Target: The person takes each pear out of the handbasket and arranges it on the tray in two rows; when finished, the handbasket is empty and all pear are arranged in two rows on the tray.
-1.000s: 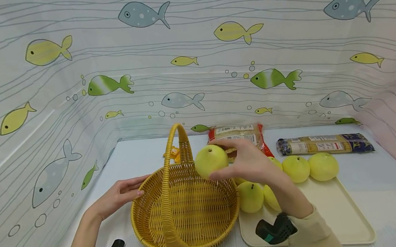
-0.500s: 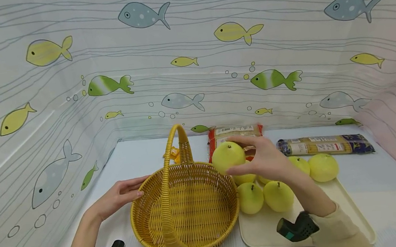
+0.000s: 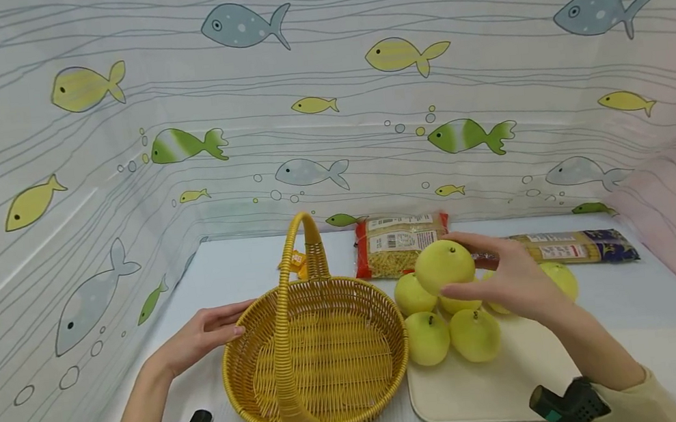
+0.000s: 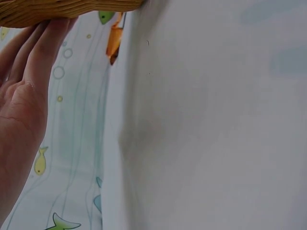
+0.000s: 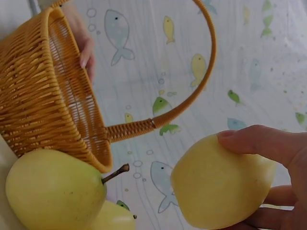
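While the left hand point(image 3: 202, 335) rests flat-fingered against the wicker basket point(image 3: 316, 358), the right hand point(image 3: 506, 283) grips a pear point(image 3: 444, 266) above the tray point(image 3: 492, 387).

Left hand point(image 3: 202, 335) lies flat, fingers straight (palm inward); right hand point(image 3: 509, 282) is raised, its grip curled.

Right hand point(image 3: 509, 282) hides rear pears; pkg labels too small.

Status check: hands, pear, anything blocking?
Right hand grips pear, raised over the tray pile. Left hand rests on basket rim. Basket empty, nothing between.
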`<action>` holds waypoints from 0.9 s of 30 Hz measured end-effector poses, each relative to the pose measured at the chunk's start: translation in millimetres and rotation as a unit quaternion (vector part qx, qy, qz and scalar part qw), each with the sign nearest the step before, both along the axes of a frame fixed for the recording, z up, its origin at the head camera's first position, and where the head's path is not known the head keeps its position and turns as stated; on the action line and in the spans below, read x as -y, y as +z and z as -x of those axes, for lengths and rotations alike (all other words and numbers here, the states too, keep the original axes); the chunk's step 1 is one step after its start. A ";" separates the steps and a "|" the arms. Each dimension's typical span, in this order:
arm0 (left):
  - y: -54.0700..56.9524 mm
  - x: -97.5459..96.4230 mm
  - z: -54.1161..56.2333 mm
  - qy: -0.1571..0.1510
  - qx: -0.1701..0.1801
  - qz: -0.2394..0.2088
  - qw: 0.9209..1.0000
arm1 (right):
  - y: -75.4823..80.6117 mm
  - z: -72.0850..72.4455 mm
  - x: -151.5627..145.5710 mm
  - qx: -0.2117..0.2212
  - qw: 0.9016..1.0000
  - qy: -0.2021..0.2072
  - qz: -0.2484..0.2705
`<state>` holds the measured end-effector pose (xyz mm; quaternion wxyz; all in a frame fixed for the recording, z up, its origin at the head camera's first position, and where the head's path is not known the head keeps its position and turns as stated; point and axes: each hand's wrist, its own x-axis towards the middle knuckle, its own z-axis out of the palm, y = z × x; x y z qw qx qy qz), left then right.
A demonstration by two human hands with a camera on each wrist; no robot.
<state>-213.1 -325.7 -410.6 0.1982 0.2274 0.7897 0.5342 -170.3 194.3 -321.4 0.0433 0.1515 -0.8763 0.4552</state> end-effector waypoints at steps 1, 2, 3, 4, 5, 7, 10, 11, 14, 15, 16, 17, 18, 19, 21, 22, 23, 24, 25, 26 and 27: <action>0.4 -0.3 -0.1 0.001 0.000 0.001 1.000 | -1.5 -1.0 -4.1 0.000 1.000 -0.005 0.000; 0.9 -0.6 -0.3 0.002 0.001 0.002 1.000 | -3.0 -1.9 -8.0 0.003 1.000 -0.008 0.001; 1.4 -0.9 -0.4 0.003 0.003 0.003 1.000 | -4.3 -2.8 -11.9 0.005 1.000 -0.012 0.000; 1.7 -1.1 -0.4 0.005 0.004 0.004 1.000 | -5.2 -3.7 -15.4 0.008 1.000 -0.016 0.000; 1.8 -1.1 -0.4 0.008 0.006 0.006 1.000 | -6.2 -4.6 -18.8 0.009 1.000 -0.020 -0.002; 2.0 -1.2 -0.5 0.010 0.007 0.005 1.000 | -7.6 -5.9 -25.1 0.012 1.000 -0.025 -0.008; 1.5 -0.5 -0.7 0.009 0.008 0.002 1.000 | -9.1 -7.5 -33.8 0.010 0.999 -0.035 -0.018; 1.5 -0.3 -0.8 0.008 0.008 0.002 1.000 | -10.1 -7.6 -36.5 0.005 0.999 -0.036 -0.023; 0.9 0.7 -1.1 0.008 0.009 0.001 1.000 | -14.3 -7.5 -43.7 -0.008 0.999 -0.041 -0.034; 0.8 0.9 -1.1 0.008 0.010 0.001 1.000 | -16.2 -7.4 -45.9 -0.012 0.998 -0.043 -0.035; 0.8 1.0 -1.2 0.009 0.011 0.001 1.000 | -18.3 -7.3 -48.1 -0.016 0.998 -0.045 -0.037; 0.8 1.1 -1.1 0.010 0.012 0.001 1.000 | -20.6 -7.4 -50.5 -0.019 0.998 -0.048 -0.037; 0.6 1.0 -0.9 0.010 0.012 0.000 1.000 | -22.6 -7.6 -52.9 -0.020 0.998 -0.049 -0.036; 0.6 0.8 -0.7 0.009 0.012 -0.001 1.000 | -24.8 -7.6 -55.4 -0.022 0.998 -0.050 -0.034; 0.4 0.5 -0.1 0.007 0.013 -0.002 1.000 | -28.9 -7.5 -60.6 -0.024 0.998 -0.048 -0.029; 0.2 0.4 0.1 0.007 0.013 -0.002 1.000 | -30.7 -7.3 -63.0 -0.024 0.998 -0.046 -0.028; 0.2 0.4 0.2 0.007 0.013 -0.002 1.000 | -32.3 -6.8 -65.5 -0.025 0.998 -0.043 -0.026; 0.2 0.6 0.3 0.007 0.013 -0.002 1.000 | -33.6 -6.3 -67.9 -0.024 0.999 -0.039 -0.024; 0.3 1.0 0.1 0.008 0.014 -0.001 1.000 | -34.7 -5.5 -70.1 -0.024 0.999 -0.037 -0.023; -0.1 0.8 0.7 0.008 0.015 -0.001 1.000 | -35.9 -5.4 -72.5 -0.022 0.999 -0.034 -0.024; -0.5 0.9 1.3 0.009 0.015 0.000 1.000 | -36.9 -5.3 -74.9 -0.019 0.999 -0.032 -0.025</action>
